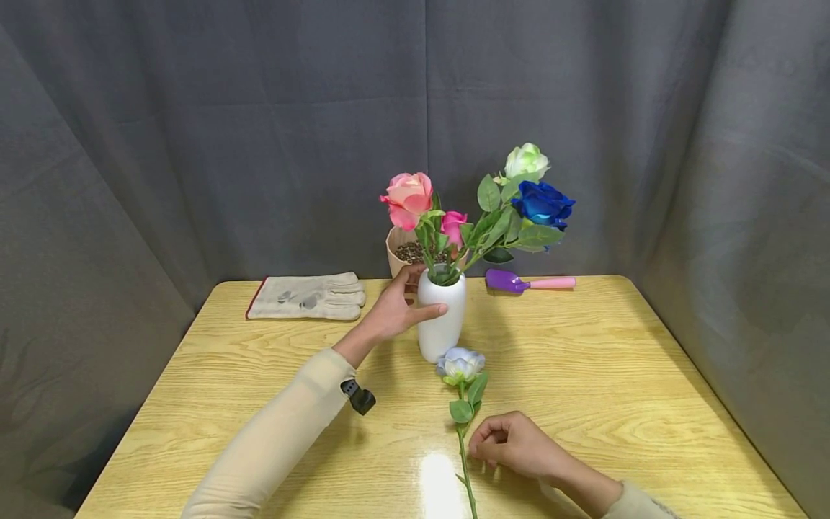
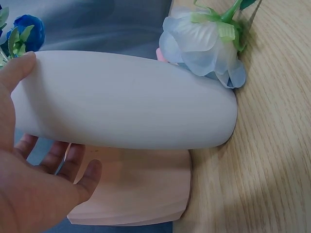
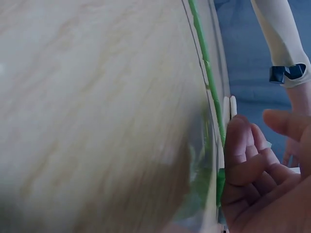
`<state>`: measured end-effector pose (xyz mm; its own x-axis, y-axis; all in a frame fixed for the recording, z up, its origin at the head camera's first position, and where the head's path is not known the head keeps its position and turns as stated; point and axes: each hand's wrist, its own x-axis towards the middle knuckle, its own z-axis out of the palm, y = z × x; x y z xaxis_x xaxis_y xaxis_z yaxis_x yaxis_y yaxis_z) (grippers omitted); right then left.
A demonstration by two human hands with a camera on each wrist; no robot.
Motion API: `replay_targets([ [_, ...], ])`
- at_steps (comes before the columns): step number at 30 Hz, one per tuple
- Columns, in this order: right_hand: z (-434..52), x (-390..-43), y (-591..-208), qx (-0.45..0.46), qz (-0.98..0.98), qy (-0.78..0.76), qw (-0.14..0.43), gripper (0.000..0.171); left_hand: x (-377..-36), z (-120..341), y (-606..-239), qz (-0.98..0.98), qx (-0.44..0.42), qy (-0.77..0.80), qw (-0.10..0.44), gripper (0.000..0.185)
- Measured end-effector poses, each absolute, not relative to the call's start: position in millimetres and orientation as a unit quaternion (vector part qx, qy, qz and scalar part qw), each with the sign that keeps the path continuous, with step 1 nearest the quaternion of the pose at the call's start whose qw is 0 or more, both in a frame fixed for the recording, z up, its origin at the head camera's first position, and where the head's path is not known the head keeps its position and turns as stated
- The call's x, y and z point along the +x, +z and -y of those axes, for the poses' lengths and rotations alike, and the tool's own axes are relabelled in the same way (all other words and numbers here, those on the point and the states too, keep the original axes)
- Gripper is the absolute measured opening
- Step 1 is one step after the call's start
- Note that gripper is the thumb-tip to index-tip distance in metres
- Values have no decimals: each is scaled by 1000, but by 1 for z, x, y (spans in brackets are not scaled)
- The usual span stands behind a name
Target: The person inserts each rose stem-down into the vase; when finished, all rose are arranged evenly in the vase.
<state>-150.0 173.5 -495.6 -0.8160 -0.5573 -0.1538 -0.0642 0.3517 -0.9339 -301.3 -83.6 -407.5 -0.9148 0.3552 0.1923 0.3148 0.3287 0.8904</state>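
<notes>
A white vase [image 1: 442,324] [image 2: 126,102] stands mid-table and holds a pink rose [image 1: 408,196], a small magenta bud [image 1: 454,225], a blue rose [image 1: 543,204] [image 2: 26,31] and a white-green rose [image 1: 527,160]. My left hand [image 1: 405,308] [image 2: 34,194] cups the vase. Its thumb lies on the front, and the relaxed fingers reach behind the neck with a gap to the wall. A pale blue rose [image 1: 460,364] [image 2: 204,43] lies on the table against the vase's foot. My right hand [image 1: 502,440] [image 3: 257,170] rests beside its green stem [image 1: 464,447] [image 3: 206,63], fingers loosely curled, thumb apart, holding nothing.
Just behind the vase stands a tan pot of soil [image 1: 402,252] [image 2: 136,189]. A work glove [image 1: 308,297] lies at the back left and a purple trowel with a pink handle [image 1: 528,282] at the back right. Grey curtains close in the wooden table [image 1: 616,375] on three sides.
</notes>
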Motion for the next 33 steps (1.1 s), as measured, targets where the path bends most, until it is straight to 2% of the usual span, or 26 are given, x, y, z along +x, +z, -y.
replay_targets([
  [7,-171,-147,-501,-205,-788,-520,257,11,-301,83,-407,-814,205,543,15,79],
  [17,-167,-144,-503,-214,-804,-493,254,10,-300,83,-406,-819,203,537,15,80],
  [25,-163,-143,-503,-230,-823,-456,248,19,-300,84,-407,-819,204,535,15,79],
  [33,-158,-146,-502,-229,-856,-410,215,28,-300,84,-406,-819,203,536,20,79],
])
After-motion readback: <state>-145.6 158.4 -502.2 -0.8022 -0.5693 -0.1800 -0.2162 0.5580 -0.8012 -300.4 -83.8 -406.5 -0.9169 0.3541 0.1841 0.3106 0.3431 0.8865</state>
